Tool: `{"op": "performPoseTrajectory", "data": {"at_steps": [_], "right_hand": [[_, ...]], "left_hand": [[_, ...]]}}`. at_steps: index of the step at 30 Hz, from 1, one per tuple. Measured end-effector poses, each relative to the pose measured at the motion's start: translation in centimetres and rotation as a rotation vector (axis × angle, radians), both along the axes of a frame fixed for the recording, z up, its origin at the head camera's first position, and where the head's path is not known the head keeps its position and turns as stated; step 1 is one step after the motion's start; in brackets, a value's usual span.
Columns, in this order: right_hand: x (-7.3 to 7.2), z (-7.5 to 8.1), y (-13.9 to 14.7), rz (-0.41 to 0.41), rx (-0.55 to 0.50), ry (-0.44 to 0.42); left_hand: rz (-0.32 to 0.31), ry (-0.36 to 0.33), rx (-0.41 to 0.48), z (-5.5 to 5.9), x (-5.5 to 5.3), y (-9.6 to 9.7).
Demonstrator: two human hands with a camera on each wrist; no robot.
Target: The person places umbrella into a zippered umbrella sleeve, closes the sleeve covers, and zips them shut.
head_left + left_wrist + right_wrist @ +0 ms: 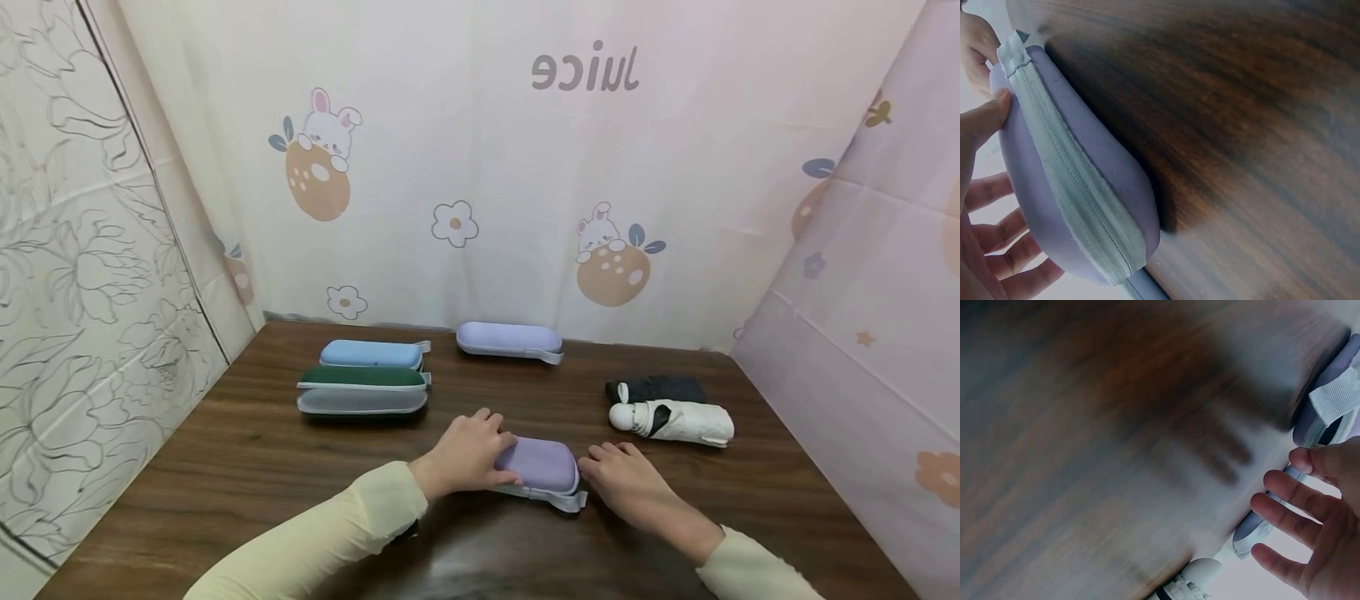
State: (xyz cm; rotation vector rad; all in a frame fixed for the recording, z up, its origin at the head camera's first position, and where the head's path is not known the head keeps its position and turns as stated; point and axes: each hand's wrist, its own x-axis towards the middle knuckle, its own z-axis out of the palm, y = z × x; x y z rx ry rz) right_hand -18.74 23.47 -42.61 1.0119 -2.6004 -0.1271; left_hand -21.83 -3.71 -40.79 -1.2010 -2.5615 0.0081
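Note:
A purple zippered glasses case [540,462] lies on the table in front of me, with a pale zipper band [1079,181] along its side. My left hand [465,454] grips its left part, thumb on the near side and fingers spread over the far side. At the other end, by the fabric tab [1338,394], is my right hand [626,483]. Its thumb and index finger pinch at the zipper's end, hiding the pull, while the other fingers spread loosely. A dark gap shows in the case beside that pinch in the right wrist view.
At the back left, a blue glasses case [371,353] sits behind a green one [363,377] that gapes open. A lavender case [510,337] lies by the curtain [465,275]. Folded white [690,422] and black [663,388] umbrellas lie to the right on the brown table [247,475].

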Motion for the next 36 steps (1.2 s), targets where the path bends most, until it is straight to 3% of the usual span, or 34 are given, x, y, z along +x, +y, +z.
{"op": "performPoseTrajectory", "data": {"at_steps": [9, 15, 23, 32, 36], "right_hand": [[1.1, 0.0, 0.0, 0.045, -0.035, -0.024], [2.3, 0.1, -0.8, 0.043, 0.0, -0.071], [3.3, 0.4, -2.6, 0.004, 0.022, -0.131], [3.4, 0.3, -3.2, -0.026, -0.002, -0.112], [2.8, 0.6, -2.4, -0.047, -0.088, -0.129]], "left_hand": [[0.006, 0.028, 0.012, 0.1, 0.1, 0.0], [0.036, 0.029, 0.019, -0.3, -0.1, 0.0], [0.028, 0.017, 0.022, -0.4, -0.1, 0.1], [0.007, 0.04, 0.052, -0.7, 0.1, -0.1], [-0.024, 0.002, 0.05, -0.9, 0.2, -1.1]]}}
